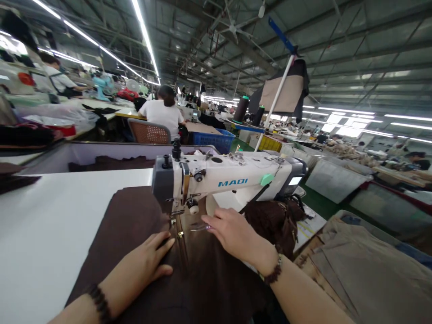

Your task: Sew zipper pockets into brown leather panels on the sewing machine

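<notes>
Dark brown fabric [124, 229] lies across the table and under the needle area of a white sewing machine [232, 175]. My left hand [145, 265] rests on it with fingers stretched out, left of a strip with small brass-coloured metal pieces [180, 234] that looks like a zipper. My right hand [232, 234] is closed around slim metal thread snips [199, 226]. Their blades point left toward the strip, just in front of the presser foot. Part of the snips is hidden inside my fingers.
Bunched brown fabric [273, 225] lies right of the machine. Beige fabric pieces [374, 265] are stacked at the lower right. Behind the machine are a bin [91, 153] with brown cloth, thread cones [241, 109] on a stand, and a seated person [164, 112] facing away.
</notes>
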{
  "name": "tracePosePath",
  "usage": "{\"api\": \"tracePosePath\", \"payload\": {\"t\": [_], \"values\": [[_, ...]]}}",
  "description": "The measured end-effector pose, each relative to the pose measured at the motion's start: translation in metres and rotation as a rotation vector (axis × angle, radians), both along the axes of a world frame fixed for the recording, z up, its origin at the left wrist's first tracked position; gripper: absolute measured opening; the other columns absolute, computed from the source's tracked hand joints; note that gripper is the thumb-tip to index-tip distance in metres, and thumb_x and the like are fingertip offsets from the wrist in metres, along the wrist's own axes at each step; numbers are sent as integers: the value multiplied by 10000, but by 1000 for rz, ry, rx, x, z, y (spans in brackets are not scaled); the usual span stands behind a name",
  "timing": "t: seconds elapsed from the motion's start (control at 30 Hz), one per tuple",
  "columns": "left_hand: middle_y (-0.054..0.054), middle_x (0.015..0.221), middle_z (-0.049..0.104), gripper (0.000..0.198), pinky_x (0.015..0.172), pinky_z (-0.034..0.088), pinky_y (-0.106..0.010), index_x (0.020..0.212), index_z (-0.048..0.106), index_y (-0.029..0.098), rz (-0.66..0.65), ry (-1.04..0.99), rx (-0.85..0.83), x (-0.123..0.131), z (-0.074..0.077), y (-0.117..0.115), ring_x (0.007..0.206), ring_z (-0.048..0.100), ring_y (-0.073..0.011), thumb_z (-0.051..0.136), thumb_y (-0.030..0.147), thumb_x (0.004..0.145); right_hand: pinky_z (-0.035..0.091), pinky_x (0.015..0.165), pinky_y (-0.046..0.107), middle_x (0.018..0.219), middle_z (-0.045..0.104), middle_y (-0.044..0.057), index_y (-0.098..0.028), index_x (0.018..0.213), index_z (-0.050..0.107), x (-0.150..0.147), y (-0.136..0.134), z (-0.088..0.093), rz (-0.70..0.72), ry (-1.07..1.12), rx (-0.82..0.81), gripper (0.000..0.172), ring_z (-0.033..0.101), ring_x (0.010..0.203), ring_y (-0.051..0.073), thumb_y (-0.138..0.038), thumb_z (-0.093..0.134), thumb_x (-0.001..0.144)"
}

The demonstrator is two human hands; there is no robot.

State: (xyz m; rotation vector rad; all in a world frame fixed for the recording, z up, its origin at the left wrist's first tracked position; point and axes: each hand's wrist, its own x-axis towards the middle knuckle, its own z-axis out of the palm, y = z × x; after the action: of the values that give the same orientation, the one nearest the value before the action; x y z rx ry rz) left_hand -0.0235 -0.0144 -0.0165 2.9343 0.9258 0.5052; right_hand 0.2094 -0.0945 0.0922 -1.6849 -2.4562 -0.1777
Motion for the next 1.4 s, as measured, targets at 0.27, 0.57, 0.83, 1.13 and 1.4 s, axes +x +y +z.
{"api": "tracePosePath", "payload": {"t": [0.27, 0.57, 0.83, 1.13, 1.4], "values": [[-239, 1263, 458, 543, 959, 424, -395, 1180, 517, 22, 62, 210, -29, 8, 26, -15, 1156, 469, -306, 623, 364, 772, 407, 662, 282, 911, 591, 87, -140, 947, 547, -9, 45, -29, -58, -114, -143, 149, 575, 811, 196, -160, 421, 869], [-225, 1245, 482, 598, 964, 414, -362, 1178, 513, 32, 9, 285, -67, 14, 35, -25, 1146, 483, -297, 670, 388, 724, 404, 689, 297, 936, 606, 104, -156, 1056, 559, -14, 68, -43, -54, -36, -192, 294, 587, 854, 218, -351, 429, 879], [-190, 1132, 555, 628, 882, 461, -351, 1128, 537, 31, -16, 375, -152, 20, 50, -17, 1039, 546, -283, 678, 455, 687, 404, 682, 264, 975, 615, 70, -188, 1111, 556, -14, 64, -66, -67, 104, -137, 284, 584, 853, 180, -300, 429, 882], [-123, 1006, 541, 582, 790, 466, -388, 1130, 542, 118, 2, 277, -116, 25, 42, -2, 906, 517, -259, 575, 533, 723, 433, 695, 269, 984, 625, 57, -211, 1146, 560, -14, 64, -71, -72, 67, -96, 314, 587, 849, 179, -311, 414, 886], [-147, 1075, 509, 634, 844, 444, -409, 1192, 498, 126, 16, 243, -129, 22, 31, -2, 999, 482, -279, 562, 546, 721, 431, 643, 276, 960, 640, 68, -222, 1137, 585, -18, 69, -74, -52, -72, -31, 334, 595, 757, 178, -354, 398, 894]]}}
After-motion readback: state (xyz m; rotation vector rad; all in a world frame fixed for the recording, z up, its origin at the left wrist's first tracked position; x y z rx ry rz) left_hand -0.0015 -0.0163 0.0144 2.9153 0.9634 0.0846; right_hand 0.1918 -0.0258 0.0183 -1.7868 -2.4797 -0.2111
